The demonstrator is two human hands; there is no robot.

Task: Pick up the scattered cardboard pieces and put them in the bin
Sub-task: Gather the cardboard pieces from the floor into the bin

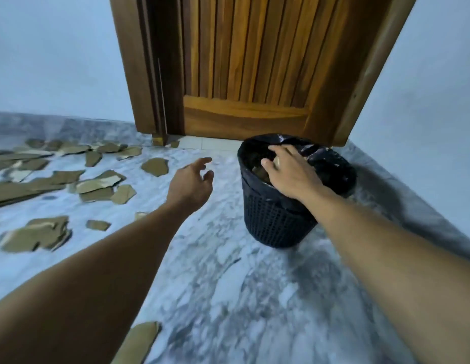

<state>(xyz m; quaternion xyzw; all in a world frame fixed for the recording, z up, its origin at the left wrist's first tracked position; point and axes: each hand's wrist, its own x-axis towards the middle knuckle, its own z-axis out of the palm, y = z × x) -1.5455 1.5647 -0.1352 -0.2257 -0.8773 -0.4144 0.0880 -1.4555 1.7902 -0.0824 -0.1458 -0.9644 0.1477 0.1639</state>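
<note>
A black mesh bin (276, 219) with a black liner stands on the marble floor in front of the door. My right hand (289, 169) hovers over its mouth, fingers spread and holding nothing; brown cardboard (260, 171) lies inside below it. My left hand (193, 181) is stretched out left of the bin above the floor, fingers loosely extended and empty. Several torn brown cardboard pieces lie scattered on the left: a rounded piece (155, 166), a stack (37, 233), a small piece (98, 225) and one near my left arm (138, 342).
A wooden door (249, 64) in its frame closes the far side, with pale walls to either side. The grey-white marble floor (241, 298) spreads between the bin and me. More cardboard (26, 189) crowds the far left edge.
</note>
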